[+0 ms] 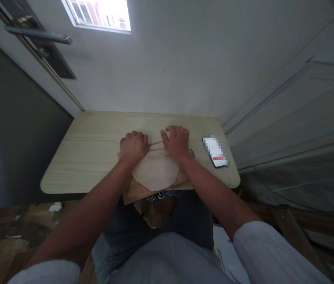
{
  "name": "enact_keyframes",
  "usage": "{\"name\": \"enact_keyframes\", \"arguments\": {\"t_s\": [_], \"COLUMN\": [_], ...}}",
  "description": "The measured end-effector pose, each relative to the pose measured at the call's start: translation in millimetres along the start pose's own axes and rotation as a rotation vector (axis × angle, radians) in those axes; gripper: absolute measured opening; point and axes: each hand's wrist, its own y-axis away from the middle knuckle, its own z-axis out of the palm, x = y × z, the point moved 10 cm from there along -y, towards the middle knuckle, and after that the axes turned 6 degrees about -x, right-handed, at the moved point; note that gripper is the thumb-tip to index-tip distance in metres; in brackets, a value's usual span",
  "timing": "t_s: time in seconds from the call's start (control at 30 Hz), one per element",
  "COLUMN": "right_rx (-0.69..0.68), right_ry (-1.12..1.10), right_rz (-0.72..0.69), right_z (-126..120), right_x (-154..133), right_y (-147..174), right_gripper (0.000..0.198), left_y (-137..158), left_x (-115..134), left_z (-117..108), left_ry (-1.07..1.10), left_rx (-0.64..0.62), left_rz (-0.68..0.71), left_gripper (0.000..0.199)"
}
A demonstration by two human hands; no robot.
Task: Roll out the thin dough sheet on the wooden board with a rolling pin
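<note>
A cream, rounded flap-like piece [156, 171] lies over a larger brown sheet [135, 192] at the front edge of the table; I cannot tell whether they are paper or leather. My left hand [133, 146] is closed at the upper left of the cream piece, its fingers curled and the thumb against them. At the upper right is my right hand [177, 141], thumb held apart from the bent fingers. A narrow folded edge runs between the two hands. Beside the right wrist, a thin metal ring shape [192, 153] shows in part; the rest is hidden.
A phone [215, 151] with a lit screen lies on the right of the pale wood table [86, 142]. Behind stands a white door with a lever handle [39, 34] and a small window [100, 14]. White scraps [55, 206] lie on the floor at left.
</note>
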Motion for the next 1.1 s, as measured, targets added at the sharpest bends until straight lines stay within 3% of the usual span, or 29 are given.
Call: {"name": "enact_keyframes", "arguments": {"t_s": [0.4,0.77,1.1], "right_rx": [-0.049,-0.135,-0.103], "right_ry": [0.042,0.074,0.089], "right_rz": [0.035,0.105,0.103], "right_z": [3.8,15.9,16.9], "right_x": [1.0,6.6,7.9], "right_y": [13.9,2.1,-9.3], "right_gripper": [0.042,0.046,0.049], "left_y": [-0.7,-10.1,-20.6], "left_x": [-2.2,-5.1,-7.9], "left_z": [3.4,3.8,-0.6], "left_ry": [-0.038,-0.029,-0.048], "left_rx": [-0.017,-0.013,0.033], "left_rz": [-0.01,-0.013,-0.038], "left_gripper": [0.052,0.054,0.056]}}
